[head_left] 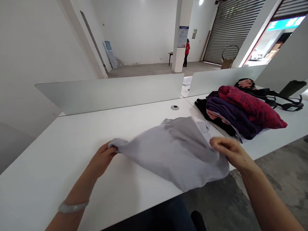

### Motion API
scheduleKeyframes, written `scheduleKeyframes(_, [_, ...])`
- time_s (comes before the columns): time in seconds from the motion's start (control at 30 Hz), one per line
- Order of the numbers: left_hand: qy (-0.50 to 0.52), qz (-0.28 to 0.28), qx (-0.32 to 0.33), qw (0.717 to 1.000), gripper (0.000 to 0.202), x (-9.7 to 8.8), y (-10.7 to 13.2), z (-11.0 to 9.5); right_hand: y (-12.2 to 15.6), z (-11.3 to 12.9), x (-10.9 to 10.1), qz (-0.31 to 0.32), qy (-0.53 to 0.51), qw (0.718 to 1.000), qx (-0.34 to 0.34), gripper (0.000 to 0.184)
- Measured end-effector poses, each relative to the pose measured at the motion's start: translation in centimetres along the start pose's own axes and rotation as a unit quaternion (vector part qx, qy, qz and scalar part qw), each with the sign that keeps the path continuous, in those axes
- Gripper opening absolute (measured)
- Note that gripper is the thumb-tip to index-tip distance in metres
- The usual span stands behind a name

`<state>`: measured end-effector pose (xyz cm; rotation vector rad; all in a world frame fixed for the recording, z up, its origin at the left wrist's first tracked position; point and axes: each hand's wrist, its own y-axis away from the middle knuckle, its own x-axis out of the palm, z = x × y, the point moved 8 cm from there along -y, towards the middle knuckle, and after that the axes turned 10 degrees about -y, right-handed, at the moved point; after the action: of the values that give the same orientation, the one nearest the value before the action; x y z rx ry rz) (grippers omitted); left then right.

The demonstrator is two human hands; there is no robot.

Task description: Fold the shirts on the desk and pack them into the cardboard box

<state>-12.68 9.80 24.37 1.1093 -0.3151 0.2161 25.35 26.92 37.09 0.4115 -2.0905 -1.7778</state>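
Note:
A light grey garment [168, 154] is stretched between my two hands, its front edge hanging past the table's front edge. Its exact kind is hard to make out. My left hand [103, 158] pinches a bunched end of the cloth above the white table [101, 195]. At the opposite side, my right hand [231, 150] is closed on the garment's right edge. A small dark mark, perhaps a label, shows on the cloth near that hand.
Folded clothes [240, 112] in red, purple and black are piled at the right, with black straps and glasses-like gear [286, 102] behind. Frosted partitions [125, 91] line the table's back. A cable hole [175, 107] is set in the tabletop. A person in red [187, 51] stands far off by a pillar.

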Motion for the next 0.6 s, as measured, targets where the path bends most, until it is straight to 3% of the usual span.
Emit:
scheduleKeyframes(0.03, [-0.025, 0.022, -0.016, 0.999, 0.03, -1.0, 0.6, 0.7, 1.1, 1.1, 2.8, 0.142, -0.02, 0.99, 0.009, 0.024])
scheduleKeyframes(0.07, [-0.063, 0.051, -0.036, 0.996, 0.032, -1.7, 1.2, 1.5, 2.7, 1.9, 5.4, 0.274, -0.024, 0.961, 0.025, 0.023])
scheduleKeyframes(0.1, [-0.108, 0.082, -0.055, 0.989, 0.034, -2.3, 1.8, 2.3, 4.3, 2.4, 7.2, 0.366, -0.015, 0.93, 0.04, 0.023])
scheduleKeyframes(0.13, [-0.155, 0.109, -0.069, 0.979, 0.037, -2.6, 2.3, 3.0, 5.1, 2.4, 8.1, 0.406, 0.006, 0.912, 0.055, 0.023])
scheduleKeyframes(0.17, [-0.197, 0.124, -0.075, 0.97, 0.04, -2.8, 2.6, 3.6, 5.2, 2.0, 8.2, 0.393, 0.035, 0.916, 0.068, 0.024])
scheduleKeyframes(0.2, [-0.231, 0.124, -0.074, 0.962, 0.046, -2.9, 2.7, 3.9, 4.5, 1.3, 7.6, 0.339, 0.066, 0.935, 0.079, 0.025])
scheduleKeyframes(0.3, [-0.281, 0.052, -0.032, 0.958, 0.06, -2.3, 1.6, 3.0, 1.5, -1.3, 3.5, 0.115, 0.152, 0.978, 0.079, 0.029])
scheduleKeyframes(0.4, [-0.33, 0.025, 0.073, 0.941, 0.059, 1.1, 0.5, 0.2, -0.9, -3.5, 0.3, -0.026, 0.245, 0.969, 0.024, 0.038])
scheduleKeyframes(0.5, [-0.393, 0.077, 0.196, 0.895, 0.057, 6.7, 0.9, -2.7, -2.7, -5.9, 0.5, -0.023, 0.349, 0.936, 0.02, 0.055])
scheduleKeyframes(0.6, [-0.435, 0.13, 0.28, 0.846, 0.063, 12.2, 2.3, -4.3, -3.6, -7.2, 2.1, 0.035, 0.395, 0.917, 0.041, 0.035])
